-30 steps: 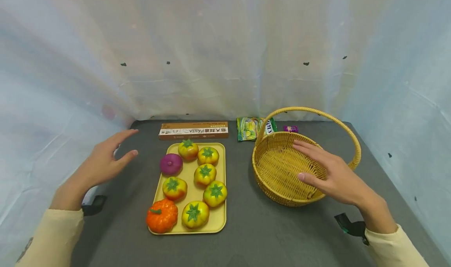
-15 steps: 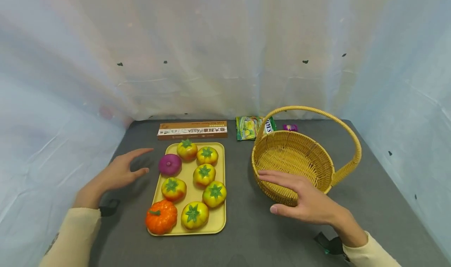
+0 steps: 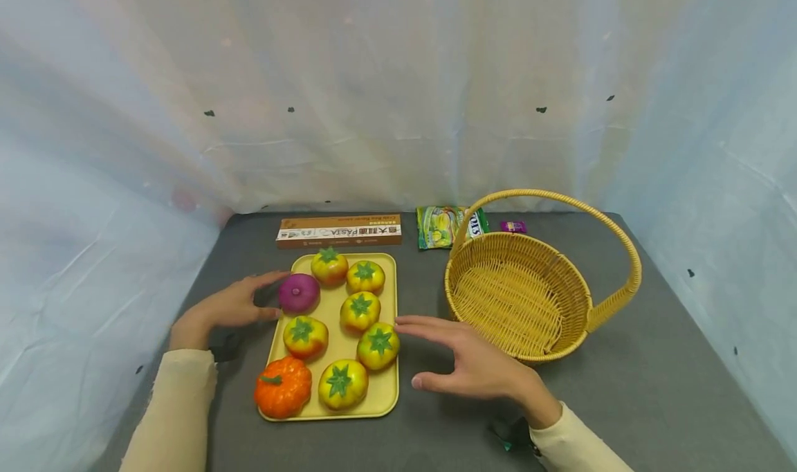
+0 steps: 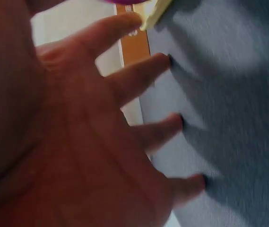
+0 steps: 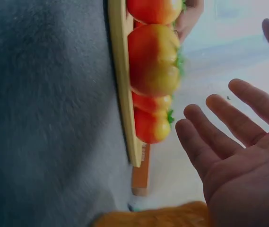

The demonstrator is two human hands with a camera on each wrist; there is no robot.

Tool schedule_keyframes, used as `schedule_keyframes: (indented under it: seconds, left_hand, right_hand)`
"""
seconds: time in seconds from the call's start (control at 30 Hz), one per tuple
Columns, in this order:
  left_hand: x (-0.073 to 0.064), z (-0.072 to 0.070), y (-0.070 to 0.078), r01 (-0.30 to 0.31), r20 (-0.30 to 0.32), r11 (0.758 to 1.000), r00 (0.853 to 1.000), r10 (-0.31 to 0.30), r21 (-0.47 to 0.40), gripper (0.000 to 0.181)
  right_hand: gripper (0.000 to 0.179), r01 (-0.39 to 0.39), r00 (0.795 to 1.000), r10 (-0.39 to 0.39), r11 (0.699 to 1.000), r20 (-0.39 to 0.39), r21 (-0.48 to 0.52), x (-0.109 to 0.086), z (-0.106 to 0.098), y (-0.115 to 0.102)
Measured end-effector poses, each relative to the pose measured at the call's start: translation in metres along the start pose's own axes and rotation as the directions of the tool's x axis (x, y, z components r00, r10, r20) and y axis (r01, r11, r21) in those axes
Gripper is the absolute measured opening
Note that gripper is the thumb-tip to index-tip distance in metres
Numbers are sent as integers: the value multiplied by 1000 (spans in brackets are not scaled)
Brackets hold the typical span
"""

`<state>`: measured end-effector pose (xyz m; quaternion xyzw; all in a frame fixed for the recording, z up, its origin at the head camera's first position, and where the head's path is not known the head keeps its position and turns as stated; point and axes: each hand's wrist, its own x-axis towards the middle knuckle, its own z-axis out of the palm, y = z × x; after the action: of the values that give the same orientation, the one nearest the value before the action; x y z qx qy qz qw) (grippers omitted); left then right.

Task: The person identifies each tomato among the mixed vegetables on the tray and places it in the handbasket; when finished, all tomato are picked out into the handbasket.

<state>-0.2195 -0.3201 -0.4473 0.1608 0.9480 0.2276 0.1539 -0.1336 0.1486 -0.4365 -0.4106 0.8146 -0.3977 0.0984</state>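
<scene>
A pale yellow tray (image 3: 336,413) lies on the dark table, bearing several yellow-red toy tomatoes (image 3: 360,313) with green leaf tops. On it also sit a purple onion-like vegetable (image 3: 299,293) at the left edge and an orange pumpkin (image 3: 283,387) at the near left corner. My left hand (image 3: 233,304) is at the tray's left edge beside the purple vegetable, thumb and fingers spread apart. To the right of the tray, my right hand (image 3: 473,361) reaches with straight fingers, fingertips right at the nearest tomato (image 3: 378,346). Neither hand holds anything.
A wicker basket (image 3: 582,340) with a tall arched handle stands right of the tray. Behind are a pasta box (image 3: 339,231), a green snack bag (image 3: 438,228) and a small purple packet (image 3: 513,226). Pale curtains (image 3: 398,91) enclose the table's back and sides.
My left hand has moved right to the tray's edge. From over the basket, my right hand has come left and nearer to the tray's right side. The objects have stayed put.
</scene>
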Motion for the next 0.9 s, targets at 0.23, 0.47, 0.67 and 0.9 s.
schedule_keyframes:
  seconds: [0.23, 0.47, 0.67, 0.9]
  left_hand:
    - [2, 4, 3, -8, -1, 1000, 1000, 8, 11, 94]
    - [5, 5, 5, 39, 9, 999, 999, -40, 19, 96]
    - [6, 3, 7, 69, 25, 997, 997, -69, 37, 95]
    - [5, 3, 9, 79, 27, 996, 996, -80, 40, 96]
  right_hand:
    - [68, -34, 999, 34, 999, -10, 7, 16, 17, 14]
    - [66, -33, 999, 33, 999, 6, 7, 35, 21, 26]
    - [66, -25, 1000, 25, 999, 13, 21, 47, 26, 28]
    - [65, -36, 999, 36, 999, -3, 33, 49, 32, 29]
